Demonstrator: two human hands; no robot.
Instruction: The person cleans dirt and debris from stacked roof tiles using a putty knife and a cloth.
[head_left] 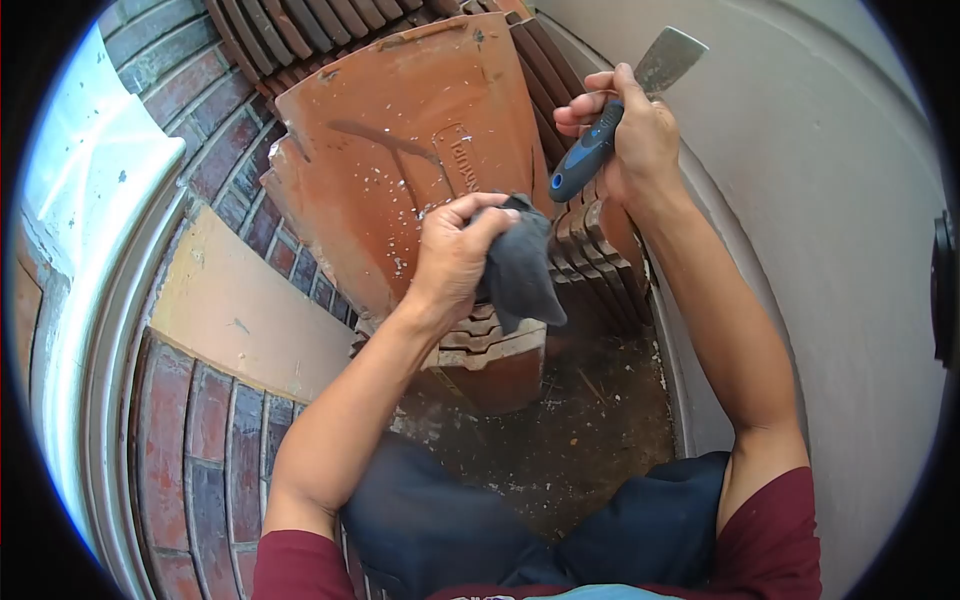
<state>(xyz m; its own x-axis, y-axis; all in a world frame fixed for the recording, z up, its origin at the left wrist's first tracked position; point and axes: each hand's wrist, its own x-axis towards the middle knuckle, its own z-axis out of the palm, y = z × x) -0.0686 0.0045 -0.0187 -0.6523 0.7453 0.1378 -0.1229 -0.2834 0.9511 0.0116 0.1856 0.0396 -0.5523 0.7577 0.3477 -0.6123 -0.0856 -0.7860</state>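
Observation:
My left hand is closed on a dark grey cloth, which hangs down in front of the stacked tiles. In my right hand is a putty knife with a blue and black handle. Its flat metal blade points up and to the right, away from the tiles. Below and beyond both hands lies an orange roof tile with raised lettering, on top of a stack. White flakes are scattered over its face, and its left edge looks chipped.
More roof tiles stand stacked on edge at the right and the back. A brick wall runs along the left, beside a pale ledge. The smooth grey wall curves along the right. Dirt marks the dark floor.

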